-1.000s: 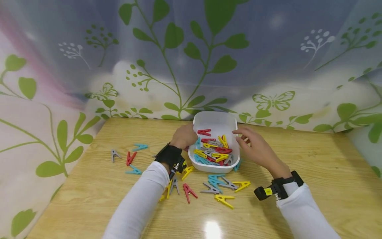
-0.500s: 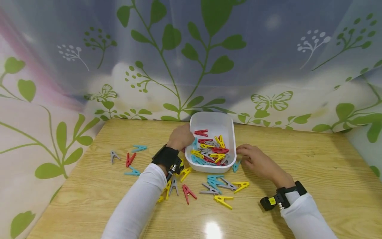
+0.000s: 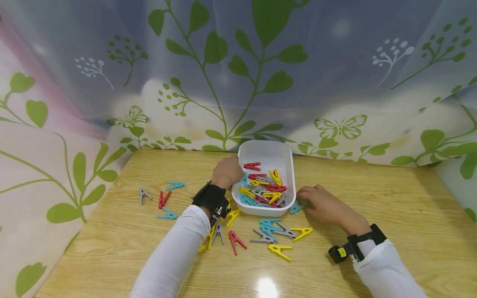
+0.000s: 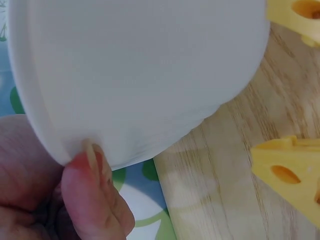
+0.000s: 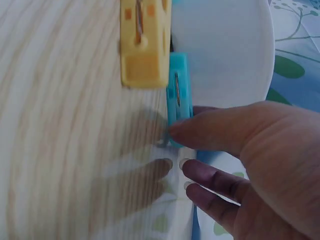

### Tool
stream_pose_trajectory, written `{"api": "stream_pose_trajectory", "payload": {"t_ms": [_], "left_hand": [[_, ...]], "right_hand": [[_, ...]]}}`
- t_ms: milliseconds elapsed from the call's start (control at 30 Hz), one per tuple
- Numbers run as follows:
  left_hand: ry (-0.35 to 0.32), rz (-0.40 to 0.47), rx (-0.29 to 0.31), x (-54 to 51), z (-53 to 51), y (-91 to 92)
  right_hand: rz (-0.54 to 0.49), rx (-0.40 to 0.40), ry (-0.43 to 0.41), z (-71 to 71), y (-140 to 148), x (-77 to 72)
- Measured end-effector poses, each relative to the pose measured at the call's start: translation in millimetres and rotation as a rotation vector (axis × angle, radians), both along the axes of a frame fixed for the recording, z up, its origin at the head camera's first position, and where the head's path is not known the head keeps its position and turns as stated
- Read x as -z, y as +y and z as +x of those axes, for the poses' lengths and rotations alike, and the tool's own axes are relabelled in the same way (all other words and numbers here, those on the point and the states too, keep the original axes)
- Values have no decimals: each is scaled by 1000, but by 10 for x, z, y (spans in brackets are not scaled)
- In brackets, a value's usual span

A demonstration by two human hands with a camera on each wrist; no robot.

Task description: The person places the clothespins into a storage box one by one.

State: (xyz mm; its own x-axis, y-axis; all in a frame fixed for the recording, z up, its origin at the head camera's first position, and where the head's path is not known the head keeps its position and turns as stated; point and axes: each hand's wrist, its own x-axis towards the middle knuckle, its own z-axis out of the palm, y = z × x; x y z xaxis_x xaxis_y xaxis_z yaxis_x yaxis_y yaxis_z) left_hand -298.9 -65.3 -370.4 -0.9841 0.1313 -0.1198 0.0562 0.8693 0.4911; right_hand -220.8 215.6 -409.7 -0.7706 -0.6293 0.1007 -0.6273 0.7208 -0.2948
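Note:
A white tub [image 3: 265, 147] holds several red, yellow, grey and blue clothespins. My left hand [image 3: 228, 171] grips the tub's left rim; in the left wrist view the thumb and fingers of that hand [image 4: 85, 195] pinch the edge of the white tub [image 4: 145, 60]. Beside the tub's right front corner, my right hand [image 3: 328, 207] has hold of a blue clothespin [image 3: 297, 207] on the table. The right wrist view shows the thumb of that hand [image 5: 250, 155] on the end of the blue clothespin [image 5: 179, 95], with other fingertips lower down.
In front of the tub lie blue and grey clothespins, a yellow one [image 3: 280, 251] and a red one [image 3: 237, 241]. Farther left are a grey clothespin [image 3: 144, 195], a red one [image 3: 164, 199] and two blue ones. A patterned curtain [image 3: 335, 82] hangs behind the wooden table [image 3: 372, 198].
My right hand has left the tub's right rim and come down to the blue clothespin beside it. The tub has shifted slightly left, my left hand still at its rim.

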Motion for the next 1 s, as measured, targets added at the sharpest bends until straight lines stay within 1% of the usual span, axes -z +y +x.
{"api": "stream_pose_trajectory", "payload": {"t_ms": [133,233,367,467,533,600,733,767,900,967,1000], "left_hand": [[-9,26,-11,4,3,-3],[-13,36,-14,7,6,-7],[-14,35,-9,11,7,-8],[-26,57,-17,9,4,-4],[-25,63,-17,4,2,-4],[-22,63,-18,-4,-1,-8],[-5,40,-18,-7,-2,-12],[11,38,-12,49,-36,-19],[32,-2,-4,49,-24,-2],[49,-36,4,44,-16,4],[44,-52,-2,-12,21,13]], "right_hand": [[-29,-32,-21,17,50,-14],[-51,-34,-39,26,79,-3],[-56,31,-102,45,146,-8],[-65,112,-163,71,256,-88],[-81,162,-182,89,337,-169],[-102,206,-174,101,399,-259],[-143,243,-109,76,413,-392],[-156,242,-96,64,393,-415],[-205,244,-67,12,270,-474],[-225,238,-61,-18,191,-499],[-233,232,-55,-36,149,-511]]}}
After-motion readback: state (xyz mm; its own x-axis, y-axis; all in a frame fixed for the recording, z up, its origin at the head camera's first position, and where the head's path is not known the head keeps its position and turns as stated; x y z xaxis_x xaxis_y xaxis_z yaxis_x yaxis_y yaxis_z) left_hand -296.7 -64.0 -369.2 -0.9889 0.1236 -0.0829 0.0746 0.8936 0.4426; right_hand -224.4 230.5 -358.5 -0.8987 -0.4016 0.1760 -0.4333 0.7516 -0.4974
